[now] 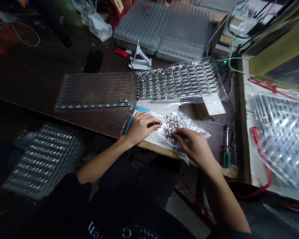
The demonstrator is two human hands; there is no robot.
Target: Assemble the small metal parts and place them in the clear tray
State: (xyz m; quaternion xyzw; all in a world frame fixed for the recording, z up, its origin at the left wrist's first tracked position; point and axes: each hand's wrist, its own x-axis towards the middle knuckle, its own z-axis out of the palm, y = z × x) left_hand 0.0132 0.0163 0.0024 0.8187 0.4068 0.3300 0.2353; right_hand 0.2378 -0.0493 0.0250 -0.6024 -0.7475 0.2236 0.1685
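My left hand (142, 126) is closed in a pinch on a small dark metal connector (158, 123), left of a pile of small metal parts (171, 127). The pile lies on a clear plastic bag (189, 124) over a white sheet. At the pile's right edge, my right hand (193, 142) has thumb and fingers pressed together; whatever they hold is too small to make out. Behind the pile, a clear tray (176, 81) holds many metal connectors in rows. A second clear tray (97, 88) to its left has one row along its near edge and another connector above that row's right end.
Stacked clear trays (142, 25) and a white stand (140, 59) are at the back. A phone (93, 61) lies back left. Screwdrivers (226, 146) lie right, beside a raised wooden edge. Filled trays (41, 159) are stacked lower left; bagged trays (284, 132) lie far right.
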